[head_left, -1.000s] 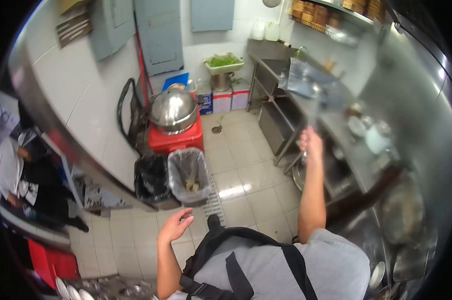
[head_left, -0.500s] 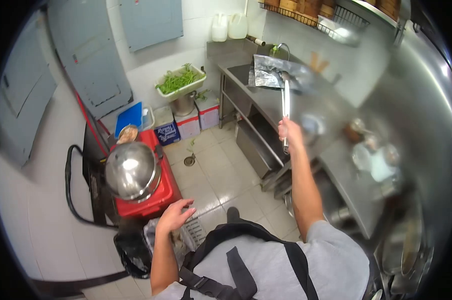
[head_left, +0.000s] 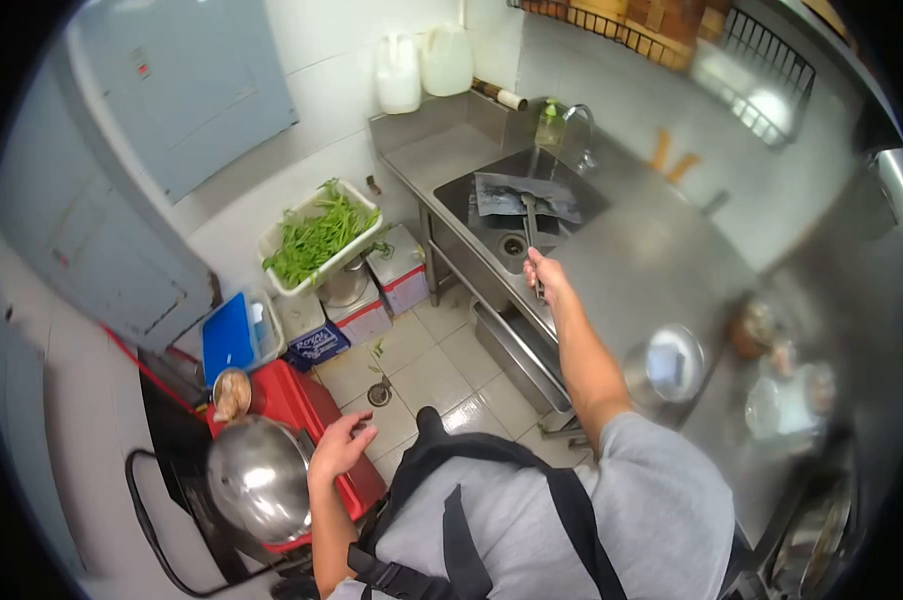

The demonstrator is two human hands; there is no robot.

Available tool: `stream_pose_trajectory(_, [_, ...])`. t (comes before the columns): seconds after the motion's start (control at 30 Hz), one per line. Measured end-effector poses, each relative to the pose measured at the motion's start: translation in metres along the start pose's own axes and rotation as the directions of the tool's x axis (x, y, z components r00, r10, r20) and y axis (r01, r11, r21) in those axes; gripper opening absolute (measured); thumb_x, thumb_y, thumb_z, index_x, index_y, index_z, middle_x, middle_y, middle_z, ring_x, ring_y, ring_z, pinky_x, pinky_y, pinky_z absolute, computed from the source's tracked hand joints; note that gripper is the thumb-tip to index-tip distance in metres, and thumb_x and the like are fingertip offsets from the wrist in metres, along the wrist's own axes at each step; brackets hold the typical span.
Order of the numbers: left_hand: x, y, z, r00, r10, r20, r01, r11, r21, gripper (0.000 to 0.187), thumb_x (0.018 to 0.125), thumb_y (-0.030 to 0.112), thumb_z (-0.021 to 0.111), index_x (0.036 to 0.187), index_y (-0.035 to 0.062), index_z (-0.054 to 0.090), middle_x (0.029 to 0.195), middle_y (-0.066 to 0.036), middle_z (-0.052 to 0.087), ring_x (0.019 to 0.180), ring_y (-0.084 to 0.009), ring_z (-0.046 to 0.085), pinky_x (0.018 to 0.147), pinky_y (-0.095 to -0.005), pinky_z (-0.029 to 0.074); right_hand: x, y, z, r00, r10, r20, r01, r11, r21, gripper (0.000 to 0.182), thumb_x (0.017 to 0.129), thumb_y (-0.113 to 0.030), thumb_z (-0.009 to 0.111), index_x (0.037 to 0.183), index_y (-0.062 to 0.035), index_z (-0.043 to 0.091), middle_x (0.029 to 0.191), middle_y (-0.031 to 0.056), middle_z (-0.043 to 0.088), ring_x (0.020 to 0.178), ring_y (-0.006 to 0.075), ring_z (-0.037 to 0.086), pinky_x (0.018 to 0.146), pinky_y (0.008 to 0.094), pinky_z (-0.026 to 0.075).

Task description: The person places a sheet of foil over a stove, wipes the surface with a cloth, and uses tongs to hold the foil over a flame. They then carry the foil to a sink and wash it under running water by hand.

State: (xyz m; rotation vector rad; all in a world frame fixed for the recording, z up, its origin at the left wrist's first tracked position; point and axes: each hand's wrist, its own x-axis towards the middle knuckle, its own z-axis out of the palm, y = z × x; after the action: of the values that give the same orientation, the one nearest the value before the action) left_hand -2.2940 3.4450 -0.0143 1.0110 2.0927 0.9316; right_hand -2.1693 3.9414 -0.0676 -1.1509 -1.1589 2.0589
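My right hand [head_left: 547, 275] is closed around the handles of metal tongs [head_left: 532, 232], arm stretched out over the counter edge. At their far end the tongs meet a flat grey sheet with dark, shiny stains [head_left: 502, 197]. That sheet overlaps the sink basin [head_left: 454, 198], near the faucet [head_left: 586, 140]. My left hand [head_left: 340, 450] hangs with fingers apart and nothing in it. In this view it lies beside a large steel domed vessel [head_left: 259, 482] and over the red box [head_left: 302, 395] beneath that.
Leafy greens [head_left: 322, 240] fill a white tub [head_left: 274, 236] by the wall, near cardboard boxes [head_left: 404, 285]. A round metal container [head_left: 665, 362] stands on the counter [head_left: 622, 280] at right. Soap bottle [head_left: 550, 125] behind the sink. Floor drain [head_left: 379, 394] ahead of my feet.
I have moved nearer the sink. My right hand has lowered the tongs and the sheet from above the counter to over the basin. My left hand stays open.
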Motion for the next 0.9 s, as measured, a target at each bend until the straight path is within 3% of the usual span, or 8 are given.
stream_pose_trajectory(0.2, [0.165, 0.041, -0.035, 0.978, 0.131, 0.162, -0.138, 0.990, 0.029, 0.045, 0.085, 0.031, 0.061, 0.119, 0.0015, 0.057, 0.109, -0.018, 0.063, 0.100, -0.0282, 0.061, 0.084, -0.0360, 0.048, 0.097, 0.014, -0.004, 0.968, 0.250, -0.013, -0.235, 0.926, 0.295, 0.034, 0.093, -0.030, 0.056, 0.069, -0.0078, 0.045, 0.054, 0.0001, 0.046, 0.040, 0.0079, 0.041, 0.034, 0.0229, 0.034])
stream_pose_trajectory(0.43, [0.301, 0.102, 0.000, 0.889, 0.205, 0.410, -0.241, 0.970, 0.038, 0.043, 0.086, 0.031, 0.060, 0.118, 0.0018, 0.056, 0.111, -0.016, 0.062, 0.102, -0.0263, 0.060, 0.089, -0.0349, 0.045, 0.162, 0.025, -0.019, 0.951, 0.240, -0.193, -0.187, 0.947, 0.260, 0.039, 0.094, -0.038, 0.051, 0.067, -0.0095, 0.046, 0.054, -0.0013, 0.045, 0.039, 0.0079, 0.039, 0.034, 0.0219, 0.033])
stream_pose_trajectory(0.57, [0.360, 0.133, 0.039, 0.837, 0.289, 0.465, -0.311, 0.950, -0.030, 0.042, 0.088, 0.030, 0.059, 0.117, -0.0007, 0.056, 0.107, -0.015, 0.064, 0.097, -0.0226, 0.061, 0.082, -0.0322, 0.048, 0.156, 0.030, 0.009, 0.912, 0.381, -0.154, -0.254, 0.818, 0.517, 0.040, 0.094, -0.041, 0.051, 0.075, -0.0053, 0.048, 0.055, 0.0052, 0.047, 0.041, 0.0162, 0.045, 0.038, 0.0291, 0.039])
stream_pose_trajectory(0.63, [0.383, 0.146, 0.055, 0.930, 0.124, 0.346, -0.110, 0.992, -0.058, 0.042, 0.089, 0.031, 0.059, 0.116, -0.0015, 0.057, 0.105, -0.015, 0.064, 0.096, -0.0207, 0.061, 0.081, -0.0308, 0.048, 0.113, 0.012, 0.026, 0.908, 0.418, 0.001, -0.344, 0.746, 0.570, 0.041, 0.095, -0.044, 0.047, 0.079, -0.0058, 0.048, 0.058, 0.0064, 0.048, 0.044, 0.0180, 0.047, 0.040, 0.0283, 0.039])
stream_pose_trajectory(0.7, [0.403, 0.150, 0.064, 0.963, 0.163, 0.215, -0.136, 0.982, -0.132, 0.043, 0.091, 0.035, 0.055, 0.114, -0.0015, 0.057, 0.103, -0.013, 0.064, 0.093, -0.0201, 0.061, 0.079, -0.0312, 0.049, 0.054, -0.031, 0.043, 0.879, 0.470, 0.085, -0.459, 0.783, 0.420, 0.044, 0.093, -0.047, 0.049, 0.085, -0.0043, 0.054, 0.060, 0.0016, 0.049, 0.044, 0.0126, 0.046, 0.039, 0.0257, 0.037])
stream_pose_trajectory(0.77, [0.412, 0.169, 0.062, 0.967, -0.008, 0.256, 0.098, 0.937, -0.336, 0.046, 0.093, 0.040, 0.052, 0.116, 0.0007, 0.057, 0.102, -0.010, 0.064, 0.091, -0.0207, 0.061, 0.075, -0.0332, 0.049, 0.035, -0.050, 0.052, 0.903, 0.386, 0.189, -0.430, 0.818, 0.382, 0.041, 0.094, -0.042, 0.049, 0.091, -0.0020, 0.053, 0.065, 0.0029, 0.052, 0.047, 0.0116, 0.048, 0.040, 0.0247, 0.037])
stream_pose_trajectory(0.83, [0.437, 0.193, 0.074, 0.959, -0.008, 0.283, 0.145, 0.872, -0.467, 0.050, 0.093, 0.045, 0.049, 0.117, 0.0020, 0.055, 0.100, -0.011, 0.064, 0.085, -0.0198, 0.062, 0.070, -0.0336, 0.051, 0.051, -0.066, 0.072, 0.938, 0.214, 0.273, -0.225, 0.974, 0.008, 0.039, 0.095, -0.038, 0.047, 0.108, -0.0009, 0.051, 0.069, 0.0047, 0.053, 0.051, 0.0121, 0.051, 0.042, 0.0253, 0.041])
stream_pose_trajectory(0.9, [0.463, 0.211, 0.078, 0.891, -0.182, 0.416, 0.440, 0.569, -0.695, 0.049, 0.092, 0.044, 0.052, 0.111, -0.0002, 0.054, 0.098, -0.014, 0.063, 0.077, -0.0190, 0.063, 0.066, -0.0332, 0.052, 0.068, -0.073, 0.079, 0.926, 0.145, 0.348, -0.118, 0.988, -0.098, 0.038, 0.093, -0.035, 0.049, 0.114, -0.0023, 0.050, 0.074, 0.0061, 0.056, 0.053, 0.0129, 0.054, 0.045, 0.0259, 0.044])
